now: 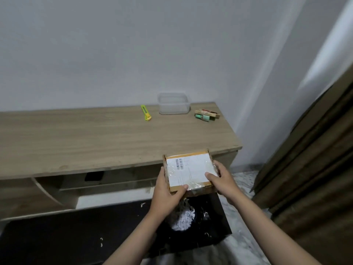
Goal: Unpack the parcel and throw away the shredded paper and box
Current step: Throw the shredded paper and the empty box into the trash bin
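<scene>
I have one box up in both hands, held off the near right corner of the desk and directly over the black bin bag on the floor. My left hand grips its near left side with the thumb on top at the near edge; my right hand holds the right side, thumb lying on the white shipping label.

I judge the box to be light now: thin cardboard, stiff enough along its edges but likely to buckle if I squeeze the flat faces. The top is wrapped in glossy clear tape, which looks slick, so I would keep my hold on the side walls and corners rather than on the taped face.

Shredded paper hangs from the underside of the box and lies in one white heap in the bag below. It is loose, weightless stuff that scatters; I count a few stray curls on the dark surface near me.

On the desk, well apart from the box, I count one yellow-green utility knife, one clear plastic container at the far edge, and one small pile of packets to its right; how many packets I cannot tell. A brown curtain hangs at the right.
</scene>
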A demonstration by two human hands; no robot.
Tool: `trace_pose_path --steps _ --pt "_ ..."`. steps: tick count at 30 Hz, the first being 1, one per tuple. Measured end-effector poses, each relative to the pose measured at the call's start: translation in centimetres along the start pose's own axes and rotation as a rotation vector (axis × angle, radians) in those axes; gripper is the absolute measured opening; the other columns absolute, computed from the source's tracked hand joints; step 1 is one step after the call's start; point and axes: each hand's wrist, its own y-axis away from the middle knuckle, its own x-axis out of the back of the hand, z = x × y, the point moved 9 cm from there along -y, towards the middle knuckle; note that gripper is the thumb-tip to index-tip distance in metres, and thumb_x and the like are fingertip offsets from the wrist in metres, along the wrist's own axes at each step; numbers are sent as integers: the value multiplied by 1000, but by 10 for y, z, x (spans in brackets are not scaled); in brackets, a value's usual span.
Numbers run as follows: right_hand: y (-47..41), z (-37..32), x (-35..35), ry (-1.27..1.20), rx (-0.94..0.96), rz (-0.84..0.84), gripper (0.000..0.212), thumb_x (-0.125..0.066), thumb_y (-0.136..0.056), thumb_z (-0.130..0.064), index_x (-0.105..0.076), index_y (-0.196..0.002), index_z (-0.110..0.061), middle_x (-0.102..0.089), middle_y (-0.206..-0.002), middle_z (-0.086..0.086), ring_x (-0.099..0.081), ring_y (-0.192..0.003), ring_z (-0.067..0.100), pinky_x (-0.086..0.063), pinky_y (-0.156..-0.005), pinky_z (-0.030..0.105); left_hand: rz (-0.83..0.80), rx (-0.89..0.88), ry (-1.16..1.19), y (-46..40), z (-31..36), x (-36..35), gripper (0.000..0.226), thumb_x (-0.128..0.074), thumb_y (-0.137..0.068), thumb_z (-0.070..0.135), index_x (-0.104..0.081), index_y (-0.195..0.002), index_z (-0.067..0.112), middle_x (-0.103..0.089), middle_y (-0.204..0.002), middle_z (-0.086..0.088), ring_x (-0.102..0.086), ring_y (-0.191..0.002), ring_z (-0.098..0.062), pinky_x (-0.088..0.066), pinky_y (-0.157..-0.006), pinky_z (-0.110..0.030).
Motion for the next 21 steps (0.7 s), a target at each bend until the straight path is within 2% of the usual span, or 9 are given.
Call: trace_pose_path --steps 2,4,6,8,10,12,15,18,21 --pt "9 22 9 20 -27 -24 62 -63 -85 -13 -35 -140 -15 -46 -142 0 -48 -125 16 -39 -108 38 -5 73 -17 18 -12 -15 92 -80 -72 27 -23 -144 26 -40 -125 35 -42 -118 10 -37 -95 -8" --pt "17 37 13 43 -47 -46 59 -63 -85 -12 -36 -138 -14 -47 -134 -6 -50 -118 13 -40 -100 28 -8 131 -76 33 -25 -22 102 -81 -68 34 -17 -147 25 -37 -122 33 -39 -121 0 -36 -97 -14" --pt "21 51 13 93 -52 -59 63 -65 -84 -15 -35 -139 -15 -48 -135 -2 -49 -121 16 -38 -96 25 -45 178 -130 41 -40 -28 96 -81 -63 40 -26 -141 35 -47 -120 29 -45 -120 -4 -41 -98 -25" --pt "23 61 10 132 -51 -78 66 -67 -82 -17 -34 -140 -15 -46 -139 0 -48 -123 17 -37 -94 23 -87 201 -161 44 -49 -31 82 -84 -62 33 -36 -128 44 -53 -115 29 -52 -111 7 -42 -90 -14" --pt "23 68 4 138 -53 -98 65 -67 -83 -14 -34 -139 -14 -49 -133 -1 -50 -113 12 -36 -87 19 -109 195 -197 41 -58 -31 76 -87 -60 27 -42 -118 47 -56 -116 26 -52 -108 13 -41 -86 -7" --pt "21 74 -3 136 -64 -106 64 -66 -83 -11 -34 -139 -12 -49 -134 1 -48 -109 9 -36 -86 17 -142 201 -238 35 -70 -33 78 -87 -57 37 -45 -123 43 -58 -121 17 -53 -114 2 -46 -95 -23" --pt "14 77 -11 186 -57 -92 76 -67 -83 -16 -24 -145 -11 -41 -145 6 -45 -124 15 -37 -96 23 -206 280 -311 27 -95 -36 91 -80 -55 55 -40 -133 31 -54 -129 7 -51 -121 -13 -45 -101 -40" --pt "1 77 -16 231 -100 -92 83 -63 -86 -25 -10 -149 -18 -30 -152 7 -36 -136 25 -37 -103 32 -247 333 -368 18 -95 -42 91 -75 -67 48 -29 -141 21 -43 -142 -8 -34 -137 -30 -32 -112 -42" --pt "-17 74 -13 252 -118 -55 79 -59 -89 -28 -9 -149 -18 -23 -155 8 -29 -139 28 -35 -106 35 -198 351 -375 4 -88 -41 88 -69 -83 34 -15 -147 6 -21 -155 -13 -15 -145 -25 -16 -114 -28"
